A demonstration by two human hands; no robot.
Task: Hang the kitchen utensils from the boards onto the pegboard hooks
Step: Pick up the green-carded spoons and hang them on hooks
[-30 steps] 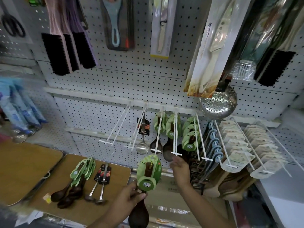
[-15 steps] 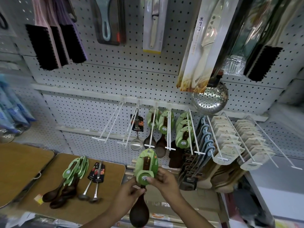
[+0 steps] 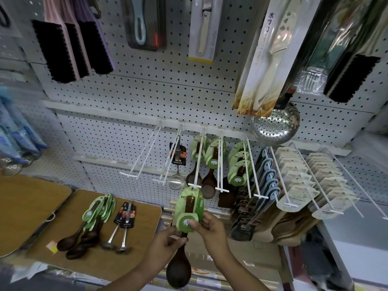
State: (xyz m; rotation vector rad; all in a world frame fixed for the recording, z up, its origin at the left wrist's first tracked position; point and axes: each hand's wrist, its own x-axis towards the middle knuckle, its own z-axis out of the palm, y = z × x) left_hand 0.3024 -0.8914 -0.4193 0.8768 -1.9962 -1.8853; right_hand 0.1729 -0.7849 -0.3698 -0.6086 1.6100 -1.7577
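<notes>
- Two hands: left (image 3: 165, 242), right (image 3: 212, 225).
- One wooden spoon (image 3: 182, 263) with a green card is held.
- Two boards: one (image 3: 144, 219) carries utensils, the other (image 3: 25, 206) sits to its left.
- On the board, about four carded wooden spoons (image 3: 92, 225), overlapping so the count is unsure, and two metal ladles (image 3: 120, 234).
- One metal ladle (image 3: 176, 181) hangs on a hook.
- One skimmer (image 3: 275, 124).
- Three black brushes (image 3: 71, 49) hang upper left.

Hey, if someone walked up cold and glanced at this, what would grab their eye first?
Probably the dark wooden spoon with its green card, held low centre by the left hand and right hand just below a white pegboard hook. Next, the shiny perforated skimmer hanging upper right.
</notes>
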